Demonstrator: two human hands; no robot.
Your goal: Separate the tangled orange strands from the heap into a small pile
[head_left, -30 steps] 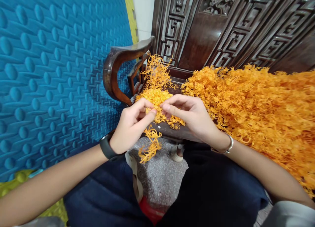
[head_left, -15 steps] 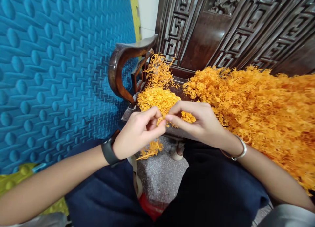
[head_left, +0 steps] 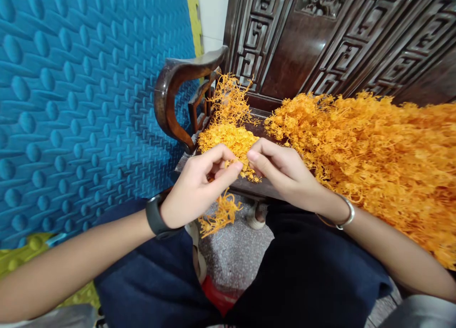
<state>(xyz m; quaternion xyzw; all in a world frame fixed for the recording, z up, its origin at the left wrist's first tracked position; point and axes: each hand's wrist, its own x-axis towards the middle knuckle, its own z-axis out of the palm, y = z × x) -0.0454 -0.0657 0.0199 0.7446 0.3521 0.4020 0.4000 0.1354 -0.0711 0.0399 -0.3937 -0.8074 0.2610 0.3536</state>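
My left hand [head_left: 197, 185], with a black watch on the wrist, is closed on an orange plastic sprig [head_left: 219, 214] that hangs down below the fingers. My right hand [head_left: 283, 171], with a silver bangle on the wrist, pinches a small orange piece at the sprig's top, fingertip to fingertip with the left. Both hands hover over the front edge of a dark carved wooden bench [head_left: 249, 188]. Just behind them lies a small heap of picked orange bits [head_left: 228, 138]. A large pile of orange sprigs [head_left: 377, 152] covers the seat to the right.
A blue embossed foam mat [head_left: 78, 95] stands on the left beside the bench's curved armrest [head_left: 174, 90]. The carved backrest [head_left: 320, 38] rises behind. My dark-trousered legs frame speckled grey floor [head_left: 235, 252] below, with something red near my feet.
The hands stayed together, pinching at the sprig; they dropped a little, then rose again toward the small heap. The hanging sprig swung slightly. The camera view shifted a bit.
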